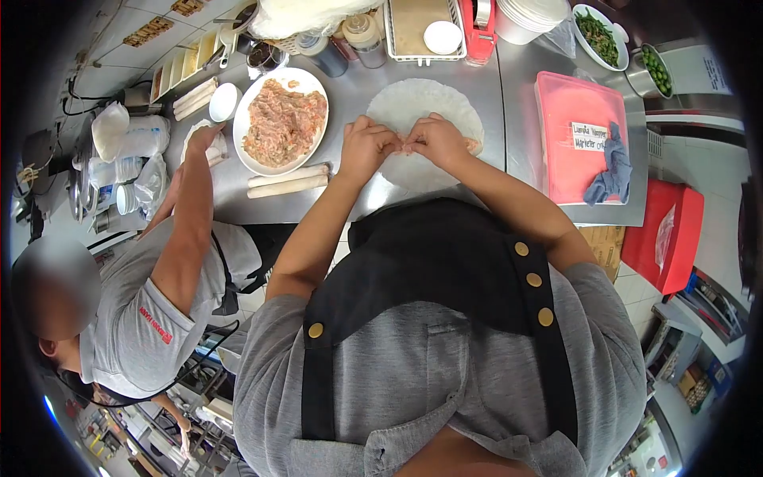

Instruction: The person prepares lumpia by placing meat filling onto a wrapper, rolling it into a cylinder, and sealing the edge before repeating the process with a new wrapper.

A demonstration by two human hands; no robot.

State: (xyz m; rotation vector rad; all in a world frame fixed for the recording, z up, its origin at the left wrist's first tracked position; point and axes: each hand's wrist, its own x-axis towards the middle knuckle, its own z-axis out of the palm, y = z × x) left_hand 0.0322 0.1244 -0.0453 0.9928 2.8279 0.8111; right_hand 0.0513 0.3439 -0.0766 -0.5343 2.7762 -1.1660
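A round, thin white wrapper lies flat on the steel counter in front of me. Over its middle, my left hand and my right hand meet, fingertips pinched on a strip of pinkish meat filling that shows at the right of my right hand. To the left sits a white oval plate heaped with ground meat mixture. Two rolled wrappers lie side by side below that plate.
A co-worker at left reaches to another wrapper near more rolls and a small white bowl. Sauce bottles, a white basket and a red dispenser stand behind. A red-pink labelled container with a blue cloth is at right.
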